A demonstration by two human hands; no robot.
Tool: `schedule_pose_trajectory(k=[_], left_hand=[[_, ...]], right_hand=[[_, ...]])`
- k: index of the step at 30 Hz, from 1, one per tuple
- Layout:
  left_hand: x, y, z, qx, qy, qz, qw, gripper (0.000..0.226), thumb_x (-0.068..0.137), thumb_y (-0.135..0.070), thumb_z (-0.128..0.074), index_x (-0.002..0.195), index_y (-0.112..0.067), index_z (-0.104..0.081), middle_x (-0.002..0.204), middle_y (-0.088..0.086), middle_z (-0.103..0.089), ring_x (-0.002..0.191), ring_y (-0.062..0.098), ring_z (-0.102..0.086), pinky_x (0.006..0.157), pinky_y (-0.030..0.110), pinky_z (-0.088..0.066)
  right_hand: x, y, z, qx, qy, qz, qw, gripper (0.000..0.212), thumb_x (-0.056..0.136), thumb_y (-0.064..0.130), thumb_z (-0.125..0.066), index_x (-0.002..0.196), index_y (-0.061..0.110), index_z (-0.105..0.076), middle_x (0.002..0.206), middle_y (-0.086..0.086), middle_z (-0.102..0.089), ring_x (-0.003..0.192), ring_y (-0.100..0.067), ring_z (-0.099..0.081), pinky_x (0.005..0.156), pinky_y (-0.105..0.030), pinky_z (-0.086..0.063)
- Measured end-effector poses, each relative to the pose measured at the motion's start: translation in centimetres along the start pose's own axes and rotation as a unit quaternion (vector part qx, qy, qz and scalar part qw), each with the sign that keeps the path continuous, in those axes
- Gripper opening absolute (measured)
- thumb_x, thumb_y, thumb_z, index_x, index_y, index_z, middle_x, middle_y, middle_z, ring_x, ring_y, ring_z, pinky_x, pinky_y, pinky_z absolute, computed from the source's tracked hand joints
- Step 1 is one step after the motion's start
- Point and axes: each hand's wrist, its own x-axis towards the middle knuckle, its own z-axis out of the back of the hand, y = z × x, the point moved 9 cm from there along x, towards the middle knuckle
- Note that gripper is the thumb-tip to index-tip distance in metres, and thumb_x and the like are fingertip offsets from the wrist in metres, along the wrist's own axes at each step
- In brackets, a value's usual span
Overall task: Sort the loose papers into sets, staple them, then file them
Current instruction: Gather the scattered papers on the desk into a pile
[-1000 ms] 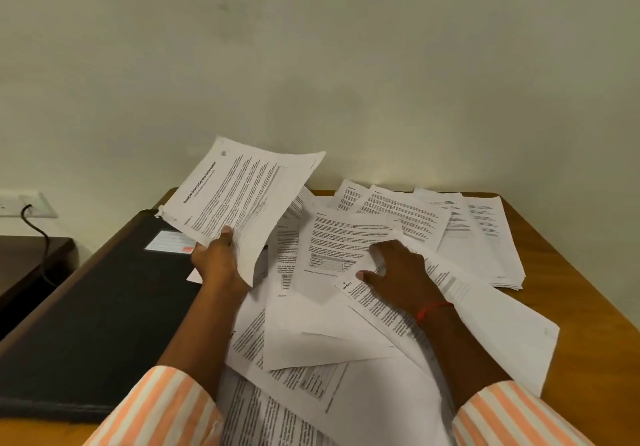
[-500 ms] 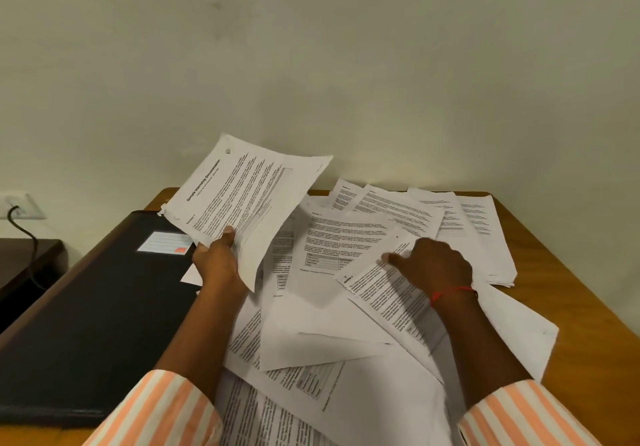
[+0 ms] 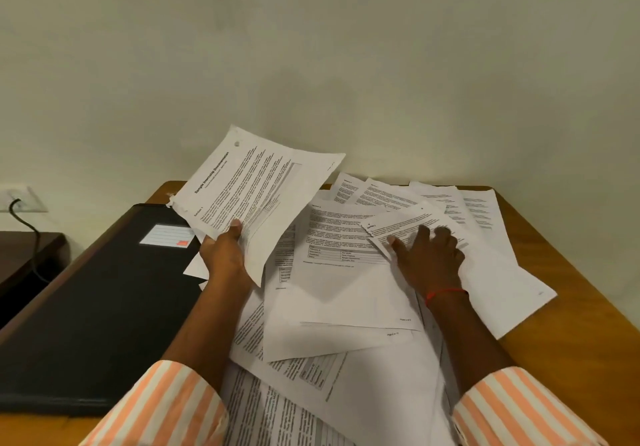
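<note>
One sheet (image 3: pixel 408 220) has slid farther right under the flat, spread right hand (image 3: pixel 429 258); the left hand (image 3: pixel 225 255) grips a raised set (image 3: pixel 256 189) above loose papers (image 3: pixel 346 293) littering the bench (image 3: pixel 571 341). Sorting looks barely begun.

papers (image 3: pixel 349 293): white matt paper | folder (image 3: pixel 90 307): black matt cover | table (image 3: pixel 588 324): smooth orange-brown wood

Single head-worn wide-angle view; looks forward and down across the wooden surface (image 3: pixel 581 359) from its near edge toward the wall (image 3: pixel 346 47); close range, loose papers (image 3: pixel 346 289) centred; striped sleeves (image 3: pixel 166 407) enter at the bottom; wall fills the upper half.
</note>
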Motion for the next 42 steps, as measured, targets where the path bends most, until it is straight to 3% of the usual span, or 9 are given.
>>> schedule_pose_trajectory(k=[2, 5, 8, 11, 16, 23, 28, 32, 42], left_hand=[[0.1, 0.0, -0.1, -0.005, 0.002, 0.001, 1.0, 0.043, 0.098, -0.016, -0.067, 0.139, -0.022, -0.056, 0.124, 0.0, -0.069, 0.105, 0.019, -0.07, 0.079, 0.033, -0.059], [0.1, 0.1, -0.2, -0.004, 0.004, 0.003, 1.0, 0.043, 0.098, -0.017, -0.067, 0.139, -0.022, -0.057, 0.124, 0.001, -0.069, 0.107, 0.02, -0.069, 0.082, 0.034, -0.058], [0.1, 0.2, 0.0, 0.006, 0.002, 0.005, 1.0, 0.043, 0.099, -0.018, -0.066, 0.14, -0.022, -0.055, 0.123, 0.001, -0.068, 0.098, 0.017, -0.068, 0.068, 0.028, -0.053], [0.2, 0.6, 0.1, 0.002, -0.001, 0.018, 1.0, 0.033, 0.098, -0.018, -0.067, 0.128, -0.025, -0.057, 0.12, 0.001, -0.07, 0.1, 0.02, -0.07, 0.076, 0.034, -0.059], [0.4, 0.8, 0.2, -0.006, 0.0, 0.021, 1.0, 0.029, 0.098, -0.017, -0.067, 0.123, -0.028, -0.056, 0.11, -0.001, -0.071, 0.094, 0.018, -0.071, 0.072, 0.033, -0.059], [0.9, 1.2, 0.1, -0.011, 0.011, 0.03, 0.999, 0.028, 0.096, -0.019, -0.069, 0.119, -0.031, -0.057, 0.113, 0.0, -0.072, 0.097, 0.02, -0.072, 0.088, 0.042, -0.06], [1.1, 1.3, 0.0, 0.005, 0.018, 0.023, 1.0, 0.03, 0.096, -0.021, -0.07, 0.122, -0.03, -0.058, 0.116, 0.001, -0.071, 0.101, 0.022, -0.07, 0.093, 0.045, -0.058], [1.2, 1.3, -0.2, 0.0, 0.024, 0.021, 0.999, 0.027, 0.096, -0.019, -0.07, 0.117, -0.031, -0.058, 0.117, 0.001, -0.071, 0.104, 0.024, -0.07, 0.096, 0.048, -0.057], [1.8, 1.6, -0.3, -0.003, 0.034, 0.02, 0.999, 0.026, 0.095, -0.022, -0.071, 0.115, -0.033, -0.059, 0.116, 0.001, -0.072, 0.104, 0.027, -0.07, 0.096, 0.051, -0.056]], right_hand=[[-0.6, 2.1, 1.0, 0.016, -0.024, 0.056, 0.998, 0.066, 0.095, 0.068, -0.043, 0.13, 0.014, -0.053, 0.128, -0.013, -0.053, 0.124, -0.034, -0.049, 0.104, -0.049, -0.032], [-1.8, 4.5, -0.8, 0.018, 0.054, 0.105, 0.993, 0.061, 0.094, 0.073, -0.038, 0.118, 0.02, -0.057, 0.113, -0.002, -0.067, 0.113, -0.027, -0.06, 0.099, -0.044, -0.031], [-1.9, 4.0, -2.4, -0.015, 0.074, 0.099, 0.992, 0.067, 0.093, 0.074, -0.036, 0.121, 0.018, -0.059, 0.123, -0.003, -0.062, 0.12, -0.026, -0.056, 0.104, -0.047, -0.03], [-1.3, 2.3, -2.5, -0.007, 0.069, 0.064, 0.996, 0.069, 0.094, 0.073, -0.035, 0.122, 0.016, -0.06, 0.142, -0.01, -0.049, 0.135, -0.029, -0.042, 0.11, -0.051, -0.024], [-1.2, 2.0, -2.4, -0.013, 0.066, 0.055, 0.996, 0.07, 0.094, 0.073, -0.033, 0.118, 0.014, -0.062, 0.122, -0.012, -0.049, 0.122, -0.032, -0.046, 0.108, -0.049, -0.029], [-1.4, 2.1, -1.7, -0.037, 0.035, 0.029, 0.998, 0.077, 0.087, 0.075, -0.05, 0.124, 0.008, -0.06, 0.134, -0.011, -0.044, 0.131, -0.031, -0.036, 0.11, -0.047, -0.024], [-1.0, 2.4, -1.1, 0.062, 0.004, 0.045, 0.997, 0.043, 0.083, 0.042, -0.077, 0.114, 0.016, -0.065, 0.129, -0.007, -0.046, 0.128, -0.028, -0.038, 0.106, -0.044, -0.027], [-1.1, 2.6, -0.2, 0.177, -0.015, 0.061, 0.982, 0.012, 0.085, 0.015, -0.075, 0.088, 0.01, -0.065, 0.087, -0.004, -0.064, 0.09, -0.027, -0.062, 0.079, -0.035, -0.046], [-0.6, 1.9, 0.1, 0.206, -0.065, 0.065, 0.974, 0.014, 0.097, 0.007, -0.057, 0.086, 0.006, -0.065, 0.087, -0.012, -0.066, 0.085, -0.031, -0.062, 0.069, -0.031, -0.038]])
